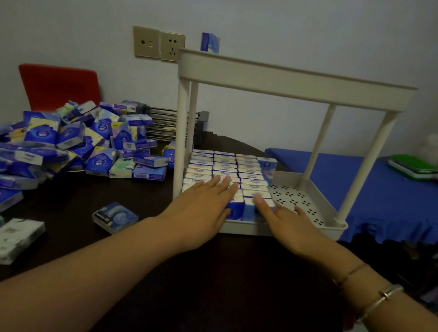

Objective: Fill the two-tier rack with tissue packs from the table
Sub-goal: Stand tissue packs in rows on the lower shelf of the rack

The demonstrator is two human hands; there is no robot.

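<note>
A white two-tier rack [297, 83] stands on the dark table. Its lower tier holds rows of blue-and-white tissue packs [226, 168] standing on edge, filling the left and middle; the perforated right strip [295, 197] is bare. My left hand [202, 205] lies flat with straight fingers on the front packs. My right hand [285, 219] reaches in beside it, fingers extended, touching the front-right pack. One pack [210, 42] shows above the top tier's far rim. A big loose pile of packs [77, 140] lies on the table to the left.
A single blue pack [115, 218] and a white pack [8, 240] lie near the table's front left. A red chair back [59, 88] stands behind the pile. Wall sockets [158, 44] sit behind the rack. A blue-covered bed [391, 192] with a green box lies right.
</note>
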